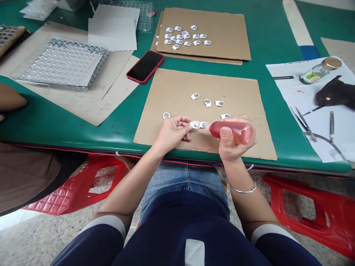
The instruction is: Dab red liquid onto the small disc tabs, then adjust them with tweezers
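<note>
My right hand [235,142] is wrapped round a squeeze bottle [231,132] of red liquid, tilted on its side with the tip pointing left. Between the thumb and fingers of my left hand [176,130] is the end of a small white tag with a round grey disc [196,125]. Another such tag [203,125] sits beside it, close to the bottle's tip; whether the tip touches it I cannot tell. Both hands are over a cardboard sheet [177,88], where several more tags [208,102] lie, one partly hidden behind my right hand.
Stacked cardboard [230,29] with many tags lies at the back. A red-cased phone [145,66] and a clear blister tray [63,62] are on the left. On the right are a glass jar [318,71], tweezers [303,122] and papers. A person's arm [11,98] rests at far left.
</note>
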A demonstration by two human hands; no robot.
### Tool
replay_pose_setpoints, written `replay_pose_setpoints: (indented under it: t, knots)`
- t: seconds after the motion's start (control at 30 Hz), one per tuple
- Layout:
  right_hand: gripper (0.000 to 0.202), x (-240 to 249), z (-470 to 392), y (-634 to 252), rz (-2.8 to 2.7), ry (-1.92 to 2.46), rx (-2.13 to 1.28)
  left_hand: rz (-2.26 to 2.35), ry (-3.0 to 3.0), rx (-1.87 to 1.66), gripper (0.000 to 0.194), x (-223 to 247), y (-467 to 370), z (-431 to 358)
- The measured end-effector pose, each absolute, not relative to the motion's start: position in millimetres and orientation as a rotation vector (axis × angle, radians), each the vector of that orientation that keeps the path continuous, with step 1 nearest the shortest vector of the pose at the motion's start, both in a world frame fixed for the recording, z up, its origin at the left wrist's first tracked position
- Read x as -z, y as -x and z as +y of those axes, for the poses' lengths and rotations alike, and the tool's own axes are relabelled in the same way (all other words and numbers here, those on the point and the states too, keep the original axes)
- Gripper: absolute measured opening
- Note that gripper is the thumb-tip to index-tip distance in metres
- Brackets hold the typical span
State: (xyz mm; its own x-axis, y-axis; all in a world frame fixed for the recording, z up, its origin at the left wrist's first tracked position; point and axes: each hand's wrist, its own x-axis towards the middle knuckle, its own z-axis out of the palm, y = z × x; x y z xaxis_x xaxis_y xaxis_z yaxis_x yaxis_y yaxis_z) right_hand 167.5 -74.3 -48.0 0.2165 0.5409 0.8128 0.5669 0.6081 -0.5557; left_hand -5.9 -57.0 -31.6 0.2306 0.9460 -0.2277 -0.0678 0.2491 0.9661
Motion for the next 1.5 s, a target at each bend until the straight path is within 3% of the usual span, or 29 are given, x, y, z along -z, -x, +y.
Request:
replay_pose_setpoints:
  t: [1.5]
  knots:
    - [0.022, 42.7, -76.1, -161.8, -1.474, 0.953, -0.010, 1.100, -1.060, -0.888, 0.013, 31.7, 4.3, -57.4]
